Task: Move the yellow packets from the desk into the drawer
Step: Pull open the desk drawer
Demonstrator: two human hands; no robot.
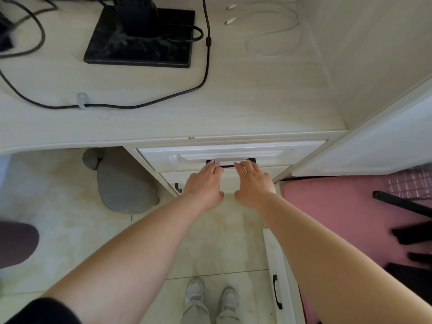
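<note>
A broad bare strip of desk point(233, 108) is left at 12 o'clock from the handle point(227, 166). Farther back, it is blocked at 11 o'clock by the monitor base point(112, 52) and crossed by a black cable point(117, 105); a white cable point(268, 56) is coiled at 1 o'clock. At 3 o'clock passage is closed by a side panel point(374, 54). Below, a bin point(121, 188) is set at 9 o'clock, an open door point(271, 253) at 5 o'clock.

The drawer's point(233, 155) inside is hidden behind its closed front. Fingers of the left hand point(204, 183) and right hand point(253, 183) cover parts of the black handle point(228, 166). The top edge cuts off the monitor stand point(140, 38). The dark shapes point(409, 237) at the right are too blurred to name.
</note>
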